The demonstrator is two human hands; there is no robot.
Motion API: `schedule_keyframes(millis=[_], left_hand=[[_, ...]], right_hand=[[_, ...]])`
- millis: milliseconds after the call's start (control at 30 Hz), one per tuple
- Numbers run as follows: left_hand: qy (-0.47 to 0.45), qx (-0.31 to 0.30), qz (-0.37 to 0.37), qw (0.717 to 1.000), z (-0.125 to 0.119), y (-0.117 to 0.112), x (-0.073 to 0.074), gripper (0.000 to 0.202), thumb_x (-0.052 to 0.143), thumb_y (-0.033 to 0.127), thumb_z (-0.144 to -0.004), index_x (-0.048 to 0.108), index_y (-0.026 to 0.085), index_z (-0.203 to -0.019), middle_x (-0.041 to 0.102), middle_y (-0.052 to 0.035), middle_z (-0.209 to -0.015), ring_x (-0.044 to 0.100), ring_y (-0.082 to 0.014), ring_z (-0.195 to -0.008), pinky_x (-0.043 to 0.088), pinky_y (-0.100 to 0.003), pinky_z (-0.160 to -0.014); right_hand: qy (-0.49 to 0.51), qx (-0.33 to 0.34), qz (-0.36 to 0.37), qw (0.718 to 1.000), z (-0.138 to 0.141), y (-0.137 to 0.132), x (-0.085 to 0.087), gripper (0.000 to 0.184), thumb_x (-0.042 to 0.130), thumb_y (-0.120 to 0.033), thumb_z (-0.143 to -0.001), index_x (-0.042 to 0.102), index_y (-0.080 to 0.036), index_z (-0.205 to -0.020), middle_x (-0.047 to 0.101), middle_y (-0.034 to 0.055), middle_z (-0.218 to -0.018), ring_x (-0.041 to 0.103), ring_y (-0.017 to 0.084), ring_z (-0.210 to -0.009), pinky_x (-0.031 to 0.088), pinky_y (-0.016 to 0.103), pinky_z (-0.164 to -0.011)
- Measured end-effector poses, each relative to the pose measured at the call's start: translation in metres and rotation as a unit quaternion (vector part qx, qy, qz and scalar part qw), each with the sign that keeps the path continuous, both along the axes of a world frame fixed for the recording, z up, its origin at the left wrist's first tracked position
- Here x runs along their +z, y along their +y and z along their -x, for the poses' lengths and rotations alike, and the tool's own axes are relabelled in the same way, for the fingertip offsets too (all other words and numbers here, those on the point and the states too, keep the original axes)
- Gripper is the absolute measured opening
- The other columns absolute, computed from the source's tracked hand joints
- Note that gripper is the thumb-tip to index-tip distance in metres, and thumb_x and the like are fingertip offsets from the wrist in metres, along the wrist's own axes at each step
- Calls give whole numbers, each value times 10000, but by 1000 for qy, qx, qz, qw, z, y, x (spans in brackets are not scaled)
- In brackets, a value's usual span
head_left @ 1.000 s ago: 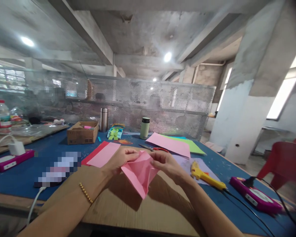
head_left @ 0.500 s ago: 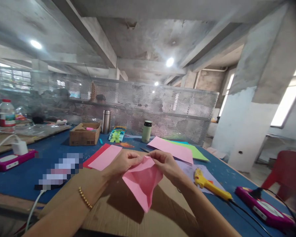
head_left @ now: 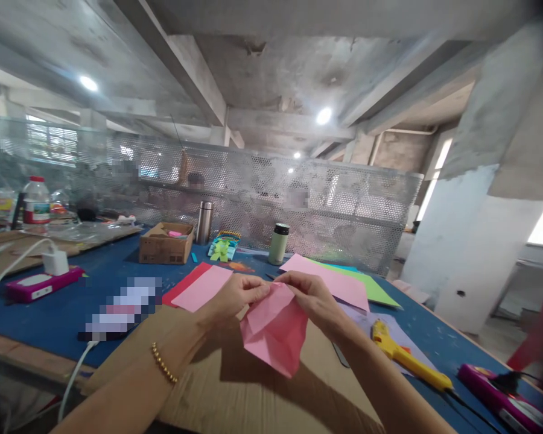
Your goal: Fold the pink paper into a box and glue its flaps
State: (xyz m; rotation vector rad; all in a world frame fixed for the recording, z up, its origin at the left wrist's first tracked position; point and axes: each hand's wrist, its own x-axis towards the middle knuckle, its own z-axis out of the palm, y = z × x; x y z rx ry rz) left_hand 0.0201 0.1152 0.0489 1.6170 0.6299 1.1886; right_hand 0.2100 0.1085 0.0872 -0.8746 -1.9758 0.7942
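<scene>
A creased sheet of pink paper point(head_left: 276, 334) hangs from both hands above a brown cardboard sheet point(head_left: 199, 395). My left hand point(head_left: 239, 296) pinches its upper left edge between thumb and fingers. Close beside it, my right hand point(head_left: 308, 295) grips the top edge with fingers bent. The paper bulges into a hollow, pouch-like form, and its shadow falls on the cardboard. Part of a dark flat tool point(head_left: 341, 355) shows beside my right forearm, its kind unclear.
Pink paper point(head_left: 203, 288) over red lies left; pink point(head_left: 330, 283) and green sheets point(head_left: 380, 292) lie right. A yellow glue gun point(head_left: 409, 360), purple power strips point(head_left: 40, 286), a phone-like blurred item point(head_left: 124, 307), a cardboard box point(head_left: 166, 244), a steel flask point(head_left: 204, 223) and a green bottle point(head_left: 279, 244) surround the cardboard.
The view has turned slightly left, so things sit further right. The pink paper has turned in my hands, its lower point giving way to a broader, rounder bottom edge. Both hands still pinch it.
</scene>
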Motion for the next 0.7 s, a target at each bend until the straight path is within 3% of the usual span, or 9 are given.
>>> schedule_keyframes(millis=[167,533,700], left_hand=[[-18,39,11,999,-5,-5,-1,377,735,516,-744,667,147,-789,581,-5,-729,477,-107,-650,336,-236,-594],[-39,-14,26,999,-2,-6,-1,328,760,447,-736,652,137,-733,577,4,-707,490,-105,-654,355,-239,-632],[-22,-35,-1,999,0,-3,-3,324,720,453,-785,656,136,-773,566,2,-720,484,-110,-680,348,-235,-644]], right_hand=[[12,-22,-25,999,1,-6,-8,215,590,-331,-832,723,-163,-829,677,30,-753,536,125,-649,402,214,-542],[-52,-47,-121,990,-3,-13,-5,254,578,-359,-857,656,-157,-725,610,11,-664,516,129,-637,397,243,-584],[-54,-40,-131,989,-2,-13,-4,228,625,-383,-858,654,-169,-785,614,7,-699,528,130,-657,411,245,-596]])
